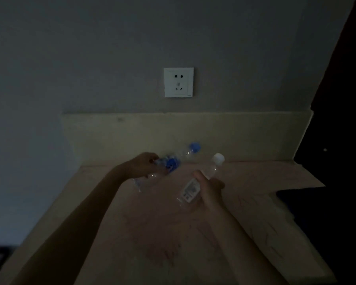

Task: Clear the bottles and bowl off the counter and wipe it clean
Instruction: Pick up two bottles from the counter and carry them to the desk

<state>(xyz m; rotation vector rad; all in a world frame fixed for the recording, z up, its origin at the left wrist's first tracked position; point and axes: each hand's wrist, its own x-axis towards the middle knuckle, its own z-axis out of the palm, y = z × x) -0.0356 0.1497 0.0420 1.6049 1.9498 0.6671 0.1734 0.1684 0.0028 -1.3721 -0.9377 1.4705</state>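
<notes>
Head view is very dim. My left hand [144,163] grips the blue-capped bottle [173,161] around its label, and my right hand [209,188] is wrapped round the white-capped bottle [201,179]; both are tilted and lifted just above the counter [173,233]. These thin clear bottles look light and slippery, so I judge one could twist loose. I cannot see any bowl. Behind stand the backsplash [132,136] and a wall socket [178,82]; dark furniture crowds the right.
</notes>
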